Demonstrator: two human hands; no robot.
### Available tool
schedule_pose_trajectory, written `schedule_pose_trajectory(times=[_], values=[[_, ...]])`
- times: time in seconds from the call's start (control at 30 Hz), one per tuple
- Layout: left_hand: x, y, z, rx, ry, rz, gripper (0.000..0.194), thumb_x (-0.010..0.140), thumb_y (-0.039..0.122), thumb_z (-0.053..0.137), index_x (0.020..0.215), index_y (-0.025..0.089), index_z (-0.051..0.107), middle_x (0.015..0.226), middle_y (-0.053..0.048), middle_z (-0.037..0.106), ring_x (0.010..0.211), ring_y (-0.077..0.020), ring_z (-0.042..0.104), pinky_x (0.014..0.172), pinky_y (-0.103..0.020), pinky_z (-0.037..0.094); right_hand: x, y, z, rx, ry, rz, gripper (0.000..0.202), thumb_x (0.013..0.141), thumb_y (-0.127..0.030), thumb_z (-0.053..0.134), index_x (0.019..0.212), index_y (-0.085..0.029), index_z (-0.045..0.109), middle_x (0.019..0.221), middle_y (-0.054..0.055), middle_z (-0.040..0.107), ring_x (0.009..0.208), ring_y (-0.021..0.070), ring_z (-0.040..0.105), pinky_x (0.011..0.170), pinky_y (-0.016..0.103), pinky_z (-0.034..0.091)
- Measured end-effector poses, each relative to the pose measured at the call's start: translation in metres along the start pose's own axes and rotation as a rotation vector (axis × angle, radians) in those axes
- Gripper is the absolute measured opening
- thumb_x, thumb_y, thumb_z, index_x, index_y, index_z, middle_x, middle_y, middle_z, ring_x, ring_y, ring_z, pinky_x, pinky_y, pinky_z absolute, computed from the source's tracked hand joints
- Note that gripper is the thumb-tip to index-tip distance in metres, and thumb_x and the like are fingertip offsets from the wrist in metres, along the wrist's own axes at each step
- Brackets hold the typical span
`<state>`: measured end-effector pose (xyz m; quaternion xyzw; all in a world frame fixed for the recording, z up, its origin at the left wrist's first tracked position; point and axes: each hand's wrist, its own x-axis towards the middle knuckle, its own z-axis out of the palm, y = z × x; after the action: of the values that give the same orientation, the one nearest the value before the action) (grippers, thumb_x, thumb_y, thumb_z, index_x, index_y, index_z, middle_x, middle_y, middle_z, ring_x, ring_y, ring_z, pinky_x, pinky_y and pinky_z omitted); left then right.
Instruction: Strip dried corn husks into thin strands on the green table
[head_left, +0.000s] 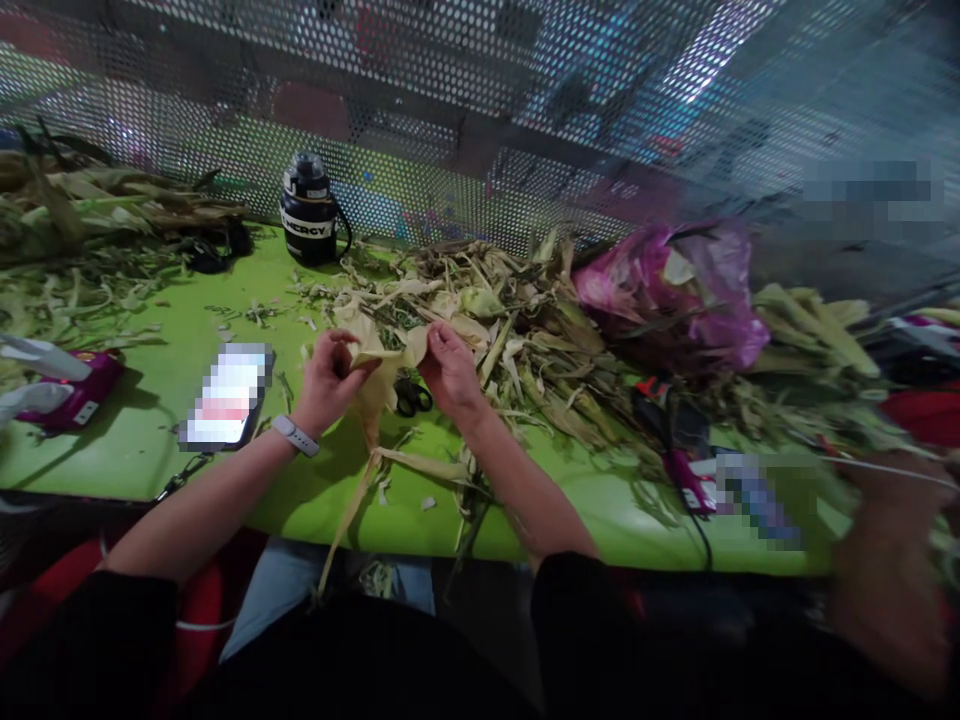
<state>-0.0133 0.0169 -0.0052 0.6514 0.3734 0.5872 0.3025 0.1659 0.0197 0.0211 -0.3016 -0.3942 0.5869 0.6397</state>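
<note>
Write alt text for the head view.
Two bare hands, left and right, hold pale husk strips above a green table strewn with dried husks. A dark bottle, a lit phone and a pink plastic bag lie around them.

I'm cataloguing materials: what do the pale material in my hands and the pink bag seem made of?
Pale material: probably dry, matte corn husk, thin and papery-looking. Pink bag: apparently thin, glossy plastic, crinkled and partly see-through.

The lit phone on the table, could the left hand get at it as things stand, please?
Probably yes: nothing tall stands between the left hand and the phone, though its fingers hold pale husk.
</note>
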Motion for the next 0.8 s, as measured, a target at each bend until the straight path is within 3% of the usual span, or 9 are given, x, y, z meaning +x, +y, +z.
schedule_pose_trajectory(times=[0.1,0.2,0.3,0.4,0.43,0.5,0.63,0.8], values=[[-0.001,-0.002,0.0,0.107,-0.014,0.157,0.056,0.082,0.023,0.07,0.133,0.024,0.047,0.064,0.007,0.04,0.054,-0.0085,0.037,0.053,-0.021,0.033,0.002,0.002,0.0,0.011,0.015,0.009,0.032,0.071,-0.044,0.078,0.076,-0.022,0.055,0.068,-0.006,0.053,0.062,0.0097,0.048,0.064,0.022,0.049],[-0.002,-0.004,-0.003,0.236,-0.033,0.258,0.048,0.085,0.021,0.065,0.131,0.025,0.054,0.067,0.005,0.046,0.055,-0.0079,0.039,0.054,-0.021,0.035,0.004,0.002,-0.001,0.016,0.054,0.004,0.032,0.072,-0.045,0.076,0.078,-0.023,0.054,0.072,-0.004,0.056,0.066,0.0117,0.052,0.065,0.024,0.05],[-0.002,-0.001,-0.007,0.21,-0.102,0.287,0.045,0.086,0.024,0.065,0.13,0.024,0.055,0.069,0.004,0.049,0.057,-0.0084,0.042,0.056,-0.021,0.036,0.003,-0.001,-0.001,-0.023,0.061,0.006,0.034,0.071,-0.048,0.076,0.078,-0.024,0.053,0.072,-0.004,0.055,0.066,0.0126,0.051,0.061,0.024,0.047],[0.001,0.008,-0.011,0.007,-0.15,0.131,0.039,0.091,0.034,0.058,0.127,0.02,0.055,0.075,0.001,0.052,0.065,-0.0116,0.049,0.062,-0.024,0.041,0.0,-0.003,-0.001,-0.083,0.007,0.015,0.039,0.07,-0.052,0.076,0.077,-0.024,0.051,0.066,-0.005,0.048,0.058,0.0102,0.044,0.054,0.022,0.041],[0.002,0.012,-0.012,-0.061,-0.159,0.049,0.033,0.094,0.039,0.051,0.119,0.019,0.06,0.077,-0.001,0.054,0.068,-0.0127,0.05,0.064,-0.025,0.042,-0.002,-0.003,0.0,-0.119,-0.021,0.022,0.039,0.071,-0.053,0.075,0.077,-0.024,0.05,0.064,-0.006,0.046,0.056,0.0095,0.041,0.053,0.021,0.039],[0.006,0.019,-0.014,-0.133,-0.179,-0.082,0.037,0.096,0.047,0.043,0.097,0.017,0.066,0.076,-0.003,0.055,0.07,-0.014,0.051,0.064,-0.027,0.042,-0.006,-0.003,0.001,-0.217,-0.082,0.036,0.039,0.075,-0.056,0.072,0.077,-0.023,0.05,0.063,-0.006,0.044,0.054,0.0086,0.037,0.051,0.021,0.035],[0.015,0.029,-0.016,-0.109,-0.228,-0.267,0.035,0.082,0.05,0.065,0.078,0.016,0.061,0.07,0.0,0.054,0.064,-0.0123,0.047,0.056,-0.025,0.034,-0.014,-0.005,0.006,-0.388,-0.222,0.066,0.043,0.078,-0.062,0.066,0.081,-0.022,0.052,0.066,-0.005,0.047,0.055,0.0085,0.039,0.052,0.021,0.033],[0.022,0.028,-0.023,-0.129,-0.398,-0.37,0.032,0.081,0.047,0.065,0.076,0.015,0.061,0.068,0.001,0.054,0.064,-0.0119,0.047,0.059,-0.025,0.035,-0.023,-0.014,0.014,-0.533,-0.425,0.055,0.042,0.082,-0.061,0.062,0.08,-0.019,0.055,0.066,-0.005,0.046,0.059,0.0089,0.039,0.055,0.022,0.034]])
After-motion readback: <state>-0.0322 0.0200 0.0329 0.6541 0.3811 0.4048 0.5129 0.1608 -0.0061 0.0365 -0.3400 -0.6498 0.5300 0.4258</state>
